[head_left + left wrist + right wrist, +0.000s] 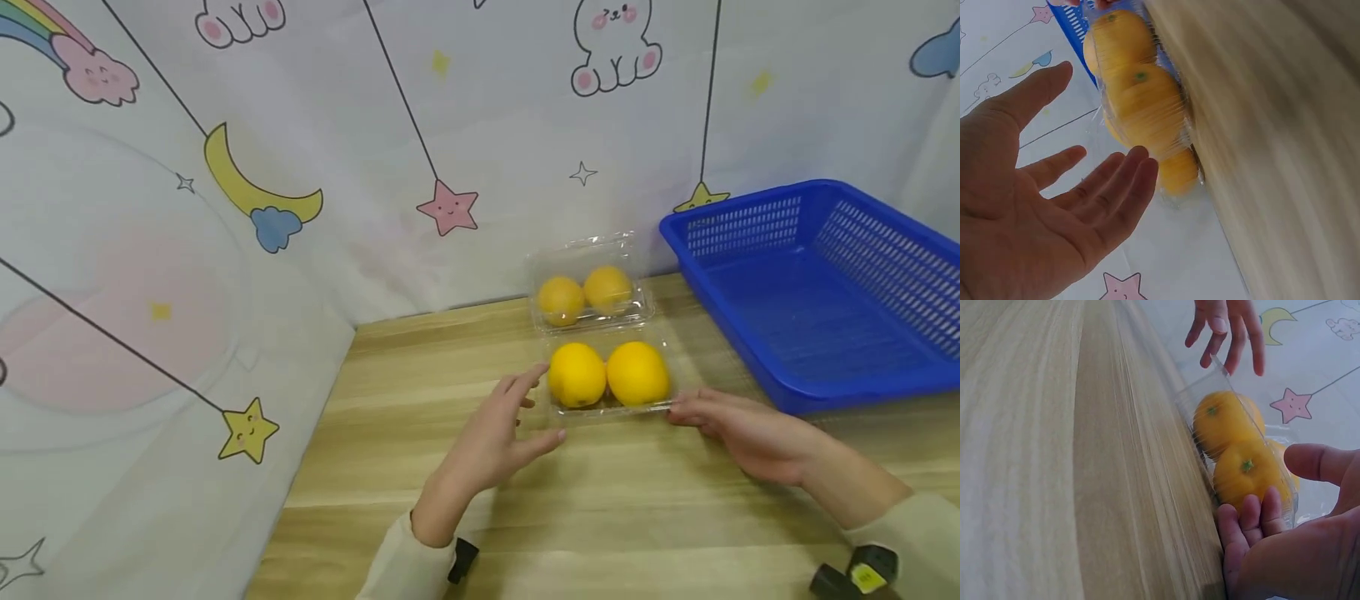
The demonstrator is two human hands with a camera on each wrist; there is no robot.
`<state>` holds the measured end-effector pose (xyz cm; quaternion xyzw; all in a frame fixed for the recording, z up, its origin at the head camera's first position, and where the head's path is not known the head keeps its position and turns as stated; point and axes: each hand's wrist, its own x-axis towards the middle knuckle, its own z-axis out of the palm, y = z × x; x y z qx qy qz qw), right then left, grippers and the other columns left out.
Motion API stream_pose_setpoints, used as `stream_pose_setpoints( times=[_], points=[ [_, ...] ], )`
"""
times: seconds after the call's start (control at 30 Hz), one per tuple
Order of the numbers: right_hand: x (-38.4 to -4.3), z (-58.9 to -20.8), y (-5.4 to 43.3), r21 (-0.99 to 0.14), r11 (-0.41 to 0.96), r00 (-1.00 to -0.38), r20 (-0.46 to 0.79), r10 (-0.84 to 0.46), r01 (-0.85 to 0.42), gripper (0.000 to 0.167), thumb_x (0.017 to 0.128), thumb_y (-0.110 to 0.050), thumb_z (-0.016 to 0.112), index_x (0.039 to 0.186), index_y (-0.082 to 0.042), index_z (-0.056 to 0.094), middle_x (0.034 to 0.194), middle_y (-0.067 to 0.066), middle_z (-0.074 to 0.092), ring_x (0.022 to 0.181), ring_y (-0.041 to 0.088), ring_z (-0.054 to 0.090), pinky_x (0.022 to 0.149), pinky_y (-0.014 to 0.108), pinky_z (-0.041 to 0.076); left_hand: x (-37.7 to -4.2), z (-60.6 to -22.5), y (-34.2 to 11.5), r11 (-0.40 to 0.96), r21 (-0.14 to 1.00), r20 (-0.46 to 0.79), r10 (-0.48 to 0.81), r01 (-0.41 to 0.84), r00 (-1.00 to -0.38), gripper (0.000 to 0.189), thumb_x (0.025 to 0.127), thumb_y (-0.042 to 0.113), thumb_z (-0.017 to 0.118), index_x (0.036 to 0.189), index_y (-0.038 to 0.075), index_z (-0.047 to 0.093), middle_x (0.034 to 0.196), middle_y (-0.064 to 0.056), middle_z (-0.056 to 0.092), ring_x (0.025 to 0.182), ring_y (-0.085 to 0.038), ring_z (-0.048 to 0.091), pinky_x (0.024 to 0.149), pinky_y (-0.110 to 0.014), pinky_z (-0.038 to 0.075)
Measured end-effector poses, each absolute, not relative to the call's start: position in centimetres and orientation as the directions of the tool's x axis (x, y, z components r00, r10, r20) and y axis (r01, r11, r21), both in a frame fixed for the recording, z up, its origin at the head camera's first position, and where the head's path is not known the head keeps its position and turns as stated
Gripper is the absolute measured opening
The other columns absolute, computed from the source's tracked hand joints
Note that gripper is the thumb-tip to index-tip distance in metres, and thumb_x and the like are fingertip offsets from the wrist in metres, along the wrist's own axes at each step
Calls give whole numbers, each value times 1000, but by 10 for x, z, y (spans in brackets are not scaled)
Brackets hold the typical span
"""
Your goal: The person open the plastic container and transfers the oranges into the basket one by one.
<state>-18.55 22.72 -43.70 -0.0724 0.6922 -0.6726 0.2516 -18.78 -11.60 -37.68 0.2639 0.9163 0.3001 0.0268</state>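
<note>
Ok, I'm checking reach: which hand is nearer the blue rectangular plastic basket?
Right. The right hand is close by the basket's near left corner; the left hand is much farther left.

We record one desk point(390, 400), its top in pale wood grain; white wall covering point(517, 108), behind and at left, printed with yellow crescent moon point(231, 177), pink star point(450, 210) and rainbow point(37, 31); light, soft.

- A pale wood-grain surface point(600, 517).
- Near the middle, a clear plastic box point(615, 411) holding two oranges point(637, 373).
- Just beyond, another clear box point(596, 326) with two paler-looking oranges point(562, 301).
- At right, a blue slotted basket point(738, 333).
</note>
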Motion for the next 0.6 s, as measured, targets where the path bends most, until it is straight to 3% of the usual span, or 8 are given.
stream_pose_setpoints(
  times=[0.1, 0.23, 0.4, 0.6],
  points=[
    [-186, -438, 226, -963, 101, -858, -268, -438, 249, 19, 114, -23, 47, 114, -21, 66, 126, -7, 50, 120, 7, 47, 106, 34, 22, -181, -382, -115, 647, 572, 170, 508, 505, -844, 61, 99, 27, 78, 153, 12, 56, 149, -10, 58, 129, -30, 62, 103, -49, 56],
    [-184, -434, 226, -949, 121, -855, -314, -413, 290, 11, 112, -26, 53, 112, -19, 61, 128, -1, 45, 128, 21, 35, 113, 43, 19, -172, -387, -109, 683, 445, 208, 550, 579, -809, 54, 99, 32, 77, 147, 12, 63, 156, -9, 56, 142, -29, 56, 113, -48, 51],
    [-184, -433, 223, -945, 122, -854, -327, -406, 303, 13, 111, -29, 55, 114, -17, 57, 128, 2, 44, 130, 26, 31, 113, 45, 18, -158, -393, -107, 744, 237, 110, 618, 624, -779, 77, 101, 47, 72, 164, 15, 42, 171, -13, 33, 158, -29, 33, 120, -55, 41],
    [-186, -434, 223, -947, 136, -861, -321, -394, 290, 24, 113, -32, 52, 126, -12, 56, 139, 4, 48, 132, 20, 36, 109, 35, 23, -151, -395, -105, 758, 188, 24, 632, 624, -775, 90, 102, 51, 68, 171, 16, 22, 176, -15, 12, 163, -30, 19, 121, -56, 39]
  ],
)
